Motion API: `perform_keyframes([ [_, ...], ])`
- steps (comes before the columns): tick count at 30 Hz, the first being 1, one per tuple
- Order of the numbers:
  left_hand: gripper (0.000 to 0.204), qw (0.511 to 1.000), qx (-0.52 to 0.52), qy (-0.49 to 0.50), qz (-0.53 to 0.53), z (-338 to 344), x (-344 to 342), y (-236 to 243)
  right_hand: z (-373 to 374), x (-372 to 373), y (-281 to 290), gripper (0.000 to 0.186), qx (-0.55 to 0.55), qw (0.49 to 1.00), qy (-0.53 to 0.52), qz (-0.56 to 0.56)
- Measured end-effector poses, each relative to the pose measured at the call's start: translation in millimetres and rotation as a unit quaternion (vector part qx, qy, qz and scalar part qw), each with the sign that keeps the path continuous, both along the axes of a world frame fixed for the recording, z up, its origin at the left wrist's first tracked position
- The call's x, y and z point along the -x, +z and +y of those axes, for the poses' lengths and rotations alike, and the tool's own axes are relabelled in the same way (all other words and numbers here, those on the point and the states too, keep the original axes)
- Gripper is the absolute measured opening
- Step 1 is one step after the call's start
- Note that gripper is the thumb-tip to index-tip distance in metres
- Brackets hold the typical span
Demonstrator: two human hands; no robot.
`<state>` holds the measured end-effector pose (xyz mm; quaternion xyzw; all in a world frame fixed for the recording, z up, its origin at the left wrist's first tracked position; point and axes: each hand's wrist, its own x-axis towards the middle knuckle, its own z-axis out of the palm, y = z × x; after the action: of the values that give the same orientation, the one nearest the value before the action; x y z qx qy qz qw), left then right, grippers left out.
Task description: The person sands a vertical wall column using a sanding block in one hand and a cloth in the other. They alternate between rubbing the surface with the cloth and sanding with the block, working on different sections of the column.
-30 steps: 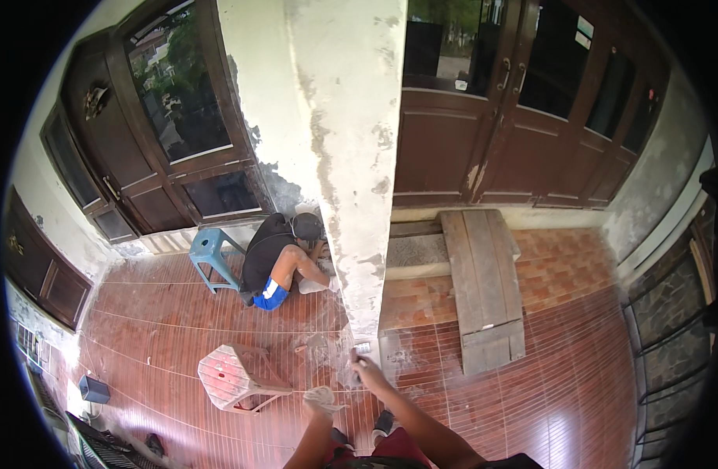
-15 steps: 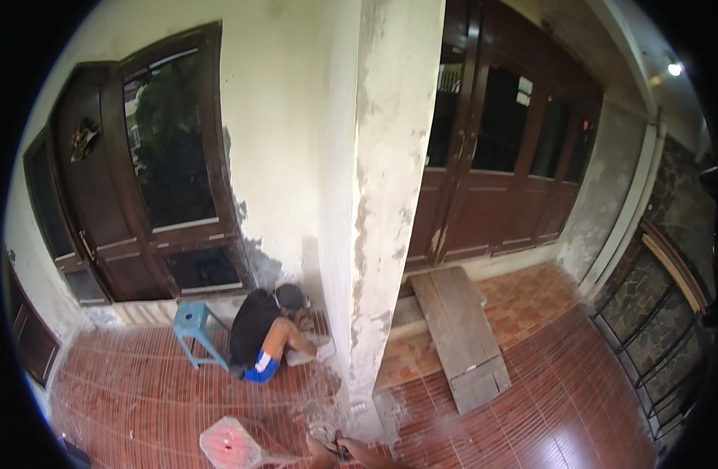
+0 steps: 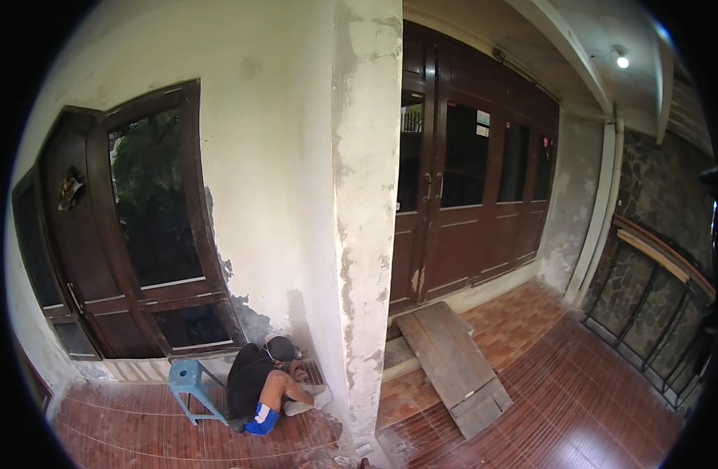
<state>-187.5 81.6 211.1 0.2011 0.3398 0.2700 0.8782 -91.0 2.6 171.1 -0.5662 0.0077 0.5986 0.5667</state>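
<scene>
Where the pillar edge (image 3: 373, 391) meets broad tiled floor (image 3: 562, 383), fingers unseen, opening and hold untellable.

from the wearer's head, one wide fisheye view looks forward and down toward the pillar (image 3: 365, 234) and tiled floor (image 3: 562, 383).

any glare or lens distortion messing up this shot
Head view: a lit bulb glows white at upper right; also in the head view, a pale glare patch sits on the tiled floor at lower right; reflections darken the window glass at left; and the fisheye lens bows the left-hand door, with black around the rim.
</scene>
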Motion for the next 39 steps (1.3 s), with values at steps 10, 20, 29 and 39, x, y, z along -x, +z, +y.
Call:
perform_keyframes([
  [10,0.038,0.984,-0.172,-0.038,0.026,-6,-70,54,-46,-80,12,0.056,-0.040,0.997,-0.056,0.027],
  [20,0.040,0.940,-0.331,-0.047,0.065,-3,-196,96,-100,-193,35,0.048,-0.112,0.982,-0.139,0.055],
  [29,0.043,0.903,-0.375,0.199,0.063,115,-208,69,-115,-289,116,0.039,-0.151,0.982,-0.116,0.003],
  [39,0.055,0.869,-0.322,0.374,0.037,227,-239,56,-123,-511,83,0.048,0.001,0.990,-0.133,-0.045],
])
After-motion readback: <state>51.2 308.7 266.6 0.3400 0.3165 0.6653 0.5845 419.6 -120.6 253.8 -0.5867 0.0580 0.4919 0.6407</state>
